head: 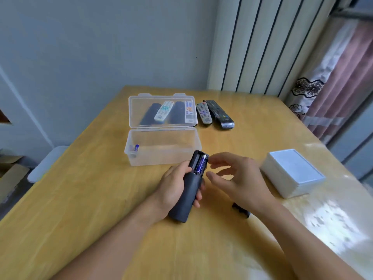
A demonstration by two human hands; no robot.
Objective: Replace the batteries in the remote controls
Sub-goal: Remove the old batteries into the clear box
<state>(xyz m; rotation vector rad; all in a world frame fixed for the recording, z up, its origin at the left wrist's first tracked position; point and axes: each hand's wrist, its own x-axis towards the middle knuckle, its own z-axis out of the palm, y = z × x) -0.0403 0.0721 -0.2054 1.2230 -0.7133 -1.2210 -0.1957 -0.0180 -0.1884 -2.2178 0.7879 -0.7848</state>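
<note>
Wooden table (101, 199) beneath me, my left hand (173, 188) grips a dark remote (186, 197), back up, compartment uncovered, one blue battery (201, 163) seated in it. My right hand (234, 178) hovers just beside it, fingers loose, holding nothing. Beyond sits a clear box (161, 147) holding a spare battery (136, 147); more remotes (214, 114) lie farther back.
</note>
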